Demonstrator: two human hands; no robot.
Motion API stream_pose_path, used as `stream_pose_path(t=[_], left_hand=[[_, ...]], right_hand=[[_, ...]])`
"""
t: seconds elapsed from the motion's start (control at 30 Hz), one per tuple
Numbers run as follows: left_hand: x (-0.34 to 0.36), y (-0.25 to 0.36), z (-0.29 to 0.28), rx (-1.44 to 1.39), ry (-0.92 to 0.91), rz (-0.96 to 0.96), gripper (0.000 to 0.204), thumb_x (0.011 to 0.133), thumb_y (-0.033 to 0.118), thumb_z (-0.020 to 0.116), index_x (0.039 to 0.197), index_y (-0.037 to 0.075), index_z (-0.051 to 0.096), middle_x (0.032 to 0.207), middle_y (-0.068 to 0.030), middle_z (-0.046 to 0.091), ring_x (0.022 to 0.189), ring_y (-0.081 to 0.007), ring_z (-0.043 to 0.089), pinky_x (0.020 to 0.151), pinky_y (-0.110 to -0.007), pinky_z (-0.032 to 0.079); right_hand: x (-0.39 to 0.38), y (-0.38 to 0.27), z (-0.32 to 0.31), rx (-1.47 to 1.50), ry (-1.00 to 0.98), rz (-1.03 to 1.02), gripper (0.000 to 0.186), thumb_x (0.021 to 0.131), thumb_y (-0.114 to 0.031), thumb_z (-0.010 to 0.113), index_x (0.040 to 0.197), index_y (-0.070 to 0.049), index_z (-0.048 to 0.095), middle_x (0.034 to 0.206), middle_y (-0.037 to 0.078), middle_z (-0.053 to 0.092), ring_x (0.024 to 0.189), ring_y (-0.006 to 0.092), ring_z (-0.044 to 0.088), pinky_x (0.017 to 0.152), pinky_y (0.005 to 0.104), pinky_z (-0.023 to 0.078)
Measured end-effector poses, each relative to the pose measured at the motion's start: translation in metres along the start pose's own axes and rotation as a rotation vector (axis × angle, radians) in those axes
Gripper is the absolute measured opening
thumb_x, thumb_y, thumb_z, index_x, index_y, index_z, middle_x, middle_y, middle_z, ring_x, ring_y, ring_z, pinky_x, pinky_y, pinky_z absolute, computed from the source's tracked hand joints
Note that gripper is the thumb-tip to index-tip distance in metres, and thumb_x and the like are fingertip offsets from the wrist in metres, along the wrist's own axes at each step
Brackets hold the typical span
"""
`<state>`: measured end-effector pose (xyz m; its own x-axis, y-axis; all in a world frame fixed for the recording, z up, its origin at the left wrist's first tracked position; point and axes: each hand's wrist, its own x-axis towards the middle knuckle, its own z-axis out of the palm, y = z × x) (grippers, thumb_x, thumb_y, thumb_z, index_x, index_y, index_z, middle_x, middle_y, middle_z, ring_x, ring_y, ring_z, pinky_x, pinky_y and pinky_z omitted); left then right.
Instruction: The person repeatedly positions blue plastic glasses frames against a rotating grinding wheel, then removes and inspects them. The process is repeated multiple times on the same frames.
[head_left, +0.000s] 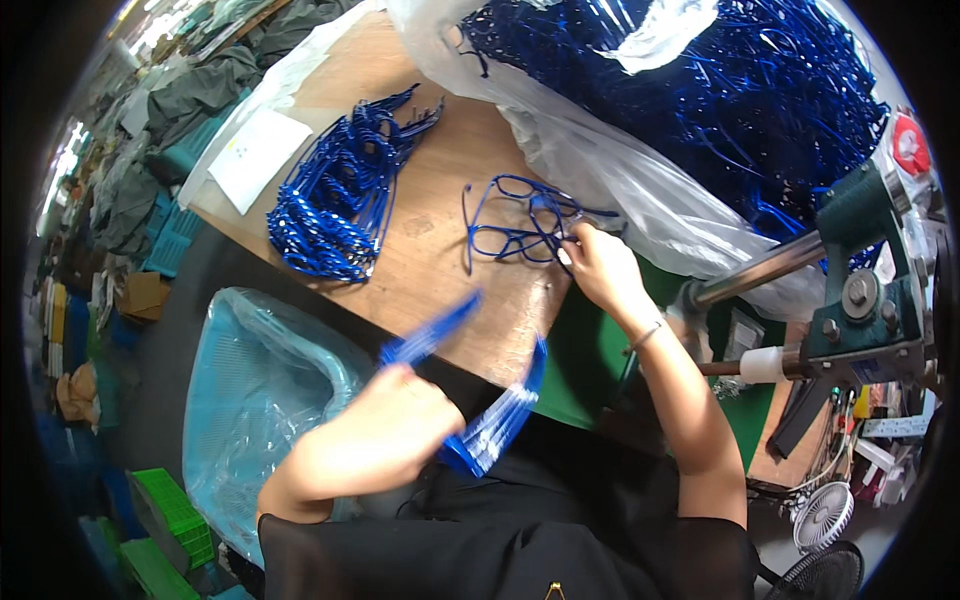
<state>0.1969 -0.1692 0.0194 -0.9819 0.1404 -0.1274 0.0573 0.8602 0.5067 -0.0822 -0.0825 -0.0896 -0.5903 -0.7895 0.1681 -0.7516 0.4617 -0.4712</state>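
Observation:
My left hand (410, 420) is closed on a motion-blurred bunch of blue spectacle frames (490, 430) at the table's near edge. My right hand (595, 260) pinches a few dark blue spectacle frames (500, 225) lying at the right part of the wooden table (420, 160). A dense pile of blue frames (335, 190) sits to their left, beside a white paper (255, 150).
A large plastic bag of blue frames (670, 100) fills the back right. A green metal press (860, 290) stands right, above a fan (820, 515). A lined light-blue basket (240, 400) is below left, near green crates (180, 515). Heaped dark fabric (190, 100) lies far left.

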Motion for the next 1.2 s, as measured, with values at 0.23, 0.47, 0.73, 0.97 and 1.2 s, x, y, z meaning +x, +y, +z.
stream_pose_path(t=[0.23,0.47,0.73,0.97,1.2], left_hand=[[0.056,-0.163,0.009,0.837,0.904,-0.628,0.012,0.078,0.008,0.049,0.087,0.009,0.055,0.093,-0.0058,0.053,0.108,-0.0226,0.046,0.099,-0.068,0.014],[0.051,-0.23,0.011,1.052,0.726,-0.634,0.006,0.075,0.012,0.051,0.07,0.012,0.055,0.076,-0.0021,0.053,0.093,-0.0209,0.049,0.1,-0.065,0.019],[0.035,-0.21,-0.007,0.923,0.37,-0.713,0.031,0.074,0.005,0.057,0.105,0.005,0.053,0.13,-0.0135,0.045,0.131,-0.0314,0.028,0.096,-0.072,0.012],[0.119,-0.062,0.058,-0.239,0.795,-0.286,0.031,0.08,0.013,0.061,0.107,0.0,0.054,0.102,-0.0174,0.058,0.096,-0.0329,0.057,0.085,-0.037,0.045],[0.214,-0.053,0.114,-0.06,0.775,-0.34,0.054,0.081,0.029,0.062,0.122,0.001,0.042,0.121,-0.0302,0.041,0.111,-0.0438,0.042,0.095,-0.047,0.036]], right_hand=[[-0.003,0.005,0.005,0.066,-0.117,-0.049,0.024,0.079,-0.025,0.06,0.083,-0.002,0.058,0.08,0.019,0.061,0.076,0.0351,0.06,0.069,0.0424,0.047],[-0.022,0.006,-0.01,0.194,-0.22,-0.101,0.02,0.081,-0.021,0.06,0.088,-0.002,0.061,0.081,0.015,0.06,0.076,0.0323,0.059,0.069,0.039,0.046],[-0.03,-0.007,-0.019,0.696,-0.349,0.022,0.022,0.091,-0.022,0.054,0.093,-0.001,0.061,0.07,0.003,0.061,0.063,0.0076,0.055,0.059,0.0233,0.045],[-0.034,0.006,-0.033,1.088,0.199,0.287,0.028,0.09,-0.028,0.056,0.079,-0.003,0.06,0.06,-0.002,0.052,0.052,0.0042,0.045,0.048,0.0194,0.037],[-0.055,-0.025,-0.102,1.222,0.431,-0.069,0.027,0.091,-0.028,0.056,0.084,-0.002,0.059,0.062,-0.001,0.051,0.054,0.0054,0.048,0.05,0.0189,0.039]])
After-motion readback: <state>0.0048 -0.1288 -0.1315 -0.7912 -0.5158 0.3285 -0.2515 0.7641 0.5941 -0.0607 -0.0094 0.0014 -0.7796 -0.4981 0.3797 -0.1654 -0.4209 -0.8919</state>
